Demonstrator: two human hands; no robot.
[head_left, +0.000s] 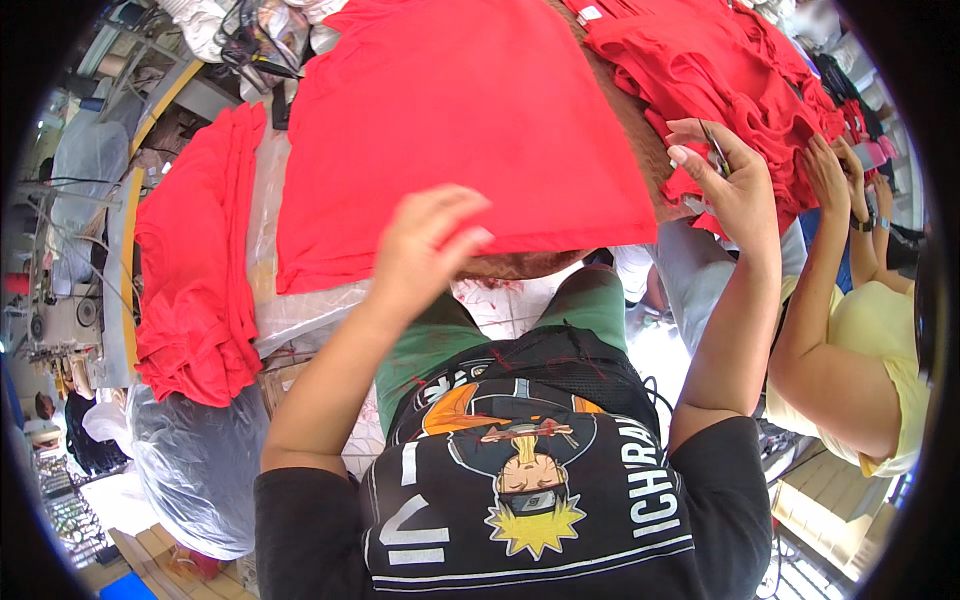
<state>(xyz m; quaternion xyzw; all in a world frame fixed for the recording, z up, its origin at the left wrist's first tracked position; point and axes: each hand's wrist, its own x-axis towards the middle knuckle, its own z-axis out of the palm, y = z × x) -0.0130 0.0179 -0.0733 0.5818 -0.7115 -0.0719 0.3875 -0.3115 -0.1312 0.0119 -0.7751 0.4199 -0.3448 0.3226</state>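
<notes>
A red garment [460,130] lies spread flat on the table in front of me, its hem along the near edge. Over its near left part, my left hand [430,240] is slightly blurred, its thumb apart from the bent fingers and nothing seen in it. Off the garment's right edge, my right hand [735,185] is raised, fingers curled round small thread snips [716,148]. Only a thin dark metal part of the snips shows; the palm hides the rest.
Stacked red garments [200,260] hang over the left side, above a clear plastic bag [195,470]. A heap of red garments [710,70] covers the back right. Close on the right, a person in a yellow top [850,350] handles that heap. A sewing machine [75,310] stands far left.
</notes>
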